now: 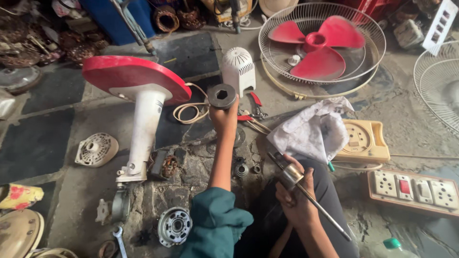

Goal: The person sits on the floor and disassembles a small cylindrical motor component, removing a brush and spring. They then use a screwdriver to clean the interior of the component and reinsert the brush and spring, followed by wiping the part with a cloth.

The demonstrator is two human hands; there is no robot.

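Fingers of the left hand (223,119) clamp a socket (222,96) held out over the floor, the right hand (299,191) grips a rotor shaft (306,193); fan stand (141,110), blade (315,45) and motor covers (174,225) lie dismantled, nothing reassembled yet.

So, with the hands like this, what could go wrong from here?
1. The left hand holds a heavy-looking socket raised over the small rings on the floor; a slip could knock or scatter them.
2. The right hand grips the rotor with its long shaft pointing past the knee; a swing could jab the leg.
3. The cloth lies close and might snag.
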